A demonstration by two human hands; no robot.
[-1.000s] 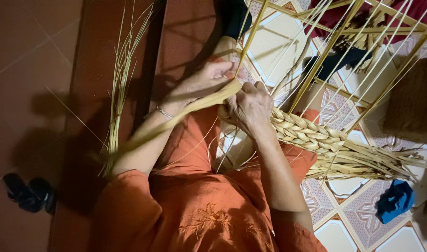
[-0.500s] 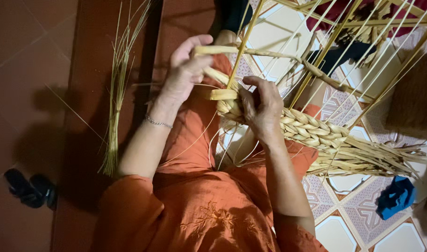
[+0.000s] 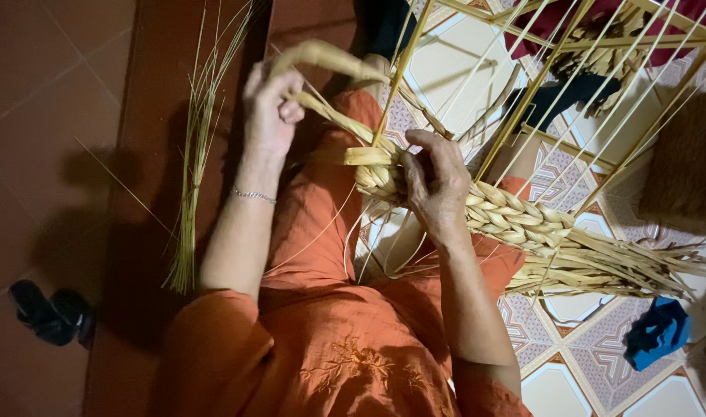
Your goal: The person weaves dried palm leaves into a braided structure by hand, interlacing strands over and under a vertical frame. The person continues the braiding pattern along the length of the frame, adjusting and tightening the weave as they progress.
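Left fingers: curled shut on a flat straw strand [image 3: 322, 58]; the left hand [image 3: 269, 108] is raised above the lap, and the strand is pulled up and arched over toward the frame.
Right fingers: pressed together on the working end of the braid [image 3: 515, 216]; the right hand [image 3: 434, 185] is clamped over the last crossings, thumb on top.
Braid location: laid across the lap from the right hand toward the right edge, where it ends in a loose fan of uncut straw ends [image 3: 623, 266]. A folded strand end is seen just left of the right thumb.
Frame: a lattice of thin canes [image 3: 554, 85] is set above the braid, over the patterned tiles [image 3: 592, 363].
Spare stock: a bundle of thin stalks [image 3: 195, 162] is laid on the brown floor, beside the left forearm and apart from it.
Step in hand: judged to be the folding of one strand across the braid end, with the weave held fast by the right hand.
Next move: judged to call for the raised strand to be laid flat over the crossing and kept taut, with right-hand pressure held so that the plaits are not loosened.
Hidden: the crossings under the right palm are covered; the strand's root is masked by the fingers.
Cut off: the frame's upper part and the fan tips are cropped at the edges.
Hard to make out: the dark things [image 3: 48, 313] at lower left and the blue cloth [image 3: 658, 332] at lower right.
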